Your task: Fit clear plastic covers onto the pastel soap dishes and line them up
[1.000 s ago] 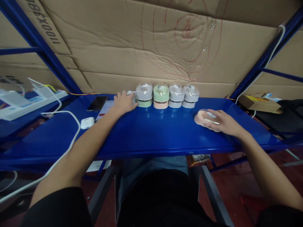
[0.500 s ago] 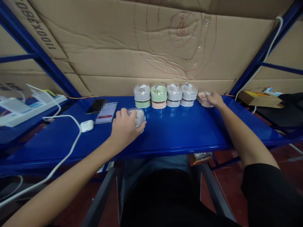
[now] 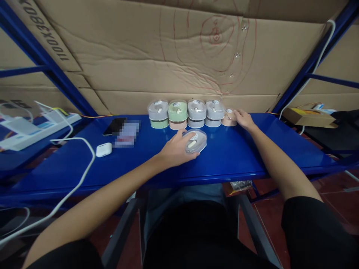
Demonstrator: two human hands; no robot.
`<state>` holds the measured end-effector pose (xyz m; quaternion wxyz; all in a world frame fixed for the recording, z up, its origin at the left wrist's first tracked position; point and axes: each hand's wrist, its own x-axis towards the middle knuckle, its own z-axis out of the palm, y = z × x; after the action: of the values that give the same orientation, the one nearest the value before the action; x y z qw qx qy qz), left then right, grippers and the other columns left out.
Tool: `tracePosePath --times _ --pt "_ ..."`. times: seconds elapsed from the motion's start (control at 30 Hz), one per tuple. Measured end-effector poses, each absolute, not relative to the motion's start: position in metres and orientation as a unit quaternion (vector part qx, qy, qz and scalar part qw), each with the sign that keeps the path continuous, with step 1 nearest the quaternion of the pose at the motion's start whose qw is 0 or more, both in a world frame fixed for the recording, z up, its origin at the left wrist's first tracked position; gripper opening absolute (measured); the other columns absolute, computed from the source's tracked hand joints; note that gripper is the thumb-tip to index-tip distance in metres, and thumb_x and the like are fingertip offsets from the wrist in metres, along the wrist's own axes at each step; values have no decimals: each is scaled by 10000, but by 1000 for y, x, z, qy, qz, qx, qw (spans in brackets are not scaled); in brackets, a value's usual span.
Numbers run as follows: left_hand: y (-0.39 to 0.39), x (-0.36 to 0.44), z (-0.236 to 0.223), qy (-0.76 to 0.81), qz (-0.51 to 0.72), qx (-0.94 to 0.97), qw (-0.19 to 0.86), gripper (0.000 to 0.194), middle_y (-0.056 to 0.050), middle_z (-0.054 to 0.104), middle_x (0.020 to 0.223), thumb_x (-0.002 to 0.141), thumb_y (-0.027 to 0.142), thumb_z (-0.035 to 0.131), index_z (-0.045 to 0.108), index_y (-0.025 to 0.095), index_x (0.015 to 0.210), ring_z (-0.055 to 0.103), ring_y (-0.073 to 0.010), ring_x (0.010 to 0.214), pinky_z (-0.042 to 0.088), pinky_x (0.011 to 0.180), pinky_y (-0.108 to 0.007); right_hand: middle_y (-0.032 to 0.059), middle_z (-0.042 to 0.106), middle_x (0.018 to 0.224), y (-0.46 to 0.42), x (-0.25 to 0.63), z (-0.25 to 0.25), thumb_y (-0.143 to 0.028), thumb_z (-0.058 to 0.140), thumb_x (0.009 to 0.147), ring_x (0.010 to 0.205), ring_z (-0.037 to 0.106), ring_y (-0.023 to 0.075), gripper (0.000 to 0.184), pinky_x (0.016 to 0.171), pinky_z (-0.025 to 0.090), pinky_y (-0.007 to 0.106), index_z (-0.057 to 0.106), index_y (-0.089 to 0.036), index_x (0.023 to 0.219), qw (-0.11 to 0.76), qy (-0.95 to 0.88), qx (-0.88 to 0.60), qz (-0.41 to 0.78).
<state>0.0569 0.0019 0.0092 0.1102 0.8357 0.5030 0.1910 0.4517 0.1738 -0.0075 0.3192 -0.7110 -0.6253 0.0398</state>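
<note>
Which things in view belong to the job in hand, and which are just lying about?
Seemingly part of the job:
gray container, held by the left hand
pink container, at the right hand's fingertips
row of four two-high container stacks

Seemingly just lying about:
dark phone
white case
power strip
white cable
cardboard box

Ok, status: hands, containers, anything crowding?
Left fingers around grey container. Right fingers at right side of peach container. Stacked containers immediately left of it.
</note>
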Motion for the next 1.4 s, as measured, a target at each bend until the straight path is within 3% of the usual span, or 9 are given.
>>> tracePosePath --times 0.13,0.27,0.33,0.4,0.57,0.67,0.83,1.07,1.4 --pt "36 51 8 382 217 876 199 878 -121 594 1573 829 503 897 596 330 1636 639 -402 1451 500 1278 -586 262 813 1310 152 443 11 -517 473 1085 1294 749 421 531 1149 561 579 784 -135 1280 376 -575 -726 -18" --pt "49 49 -5 332 276 859 274 1157 -192 602 1625 731 461 980 430 251 1727 574 -440 1535 428 1315 -639 146 827 1125 111 397 30 -677 493 1067 1074 782 319 570 1031 618 492 795 -203 1165 450 -699 -555 -32" --pt "48 49 -12 326 298 841 312 1285 -231 609 1608 697 475 1010 335 218 1760 592 -451 1522 435 1299 -654 116 820 1268 88 362 31 -786 694 941 1178 774 336 658 1095 606 513 784 -246 1306 377 -821 -426 36" --pt "46 49 -18 311 316 829 342 1327 -234 629 1579 693 475 1015 287 217 1773 623 -447 1493 454 1282 -651 137 742 1508 67 330 28 -814 865 787 1345 718 398 943 1156 584 568 688 -270 1536 275 -894 -343 87" --pt "46 39 -18 315 319 832 328 1325 -220 655 1556 702 446 1000 267 225 1784 647 -445 1462 475 1265 -664 157 720 1548 46 302 21 -740 876 825 1357 718 428 976 1129 602 606 617 -268 1639 204 -916 -327 111" --pt "44 30 -10 329 289 857 270 1179 -201 645 1553 733 445 966 403 222 1745 623 -442 1479 467 1287 -654 152 737 1528 53 322 25 -725 840 859 1342 726 419 910 1168 576 619 642 -258 1614 261 -885 -372 101" --pt "40 24 0 332 204 900 198 562 -158 570 1565 900 500 785 817 242 1397 616 -404 1479 453 1330 -591 180 800 1401 78 367 26 -793 800 864 1285 758 437 870 1140 594 649 716 -213 1508 216 -821 -516 114" --pt "50 7 13 373 267 875 157 489 -163 596 1587 994 587 660 881 218 1227 603 -402 1502 433 1345 -582 149 784 1428 96 385 13 -756 898 766 1318 733 459 833 1158 584 697 762 -274 1432 155 -845 -497 123" --pt "70 -46 9 469 208 849 127 521 -136 735 1286 839 708 795 822 221 1024 723 -367 1190 562 1165 -598 123 792 1416 103 401 10 -667 1001 662 1305 740 455 942 1153 607 672 742 -312 1495 140 -864 -462 140"
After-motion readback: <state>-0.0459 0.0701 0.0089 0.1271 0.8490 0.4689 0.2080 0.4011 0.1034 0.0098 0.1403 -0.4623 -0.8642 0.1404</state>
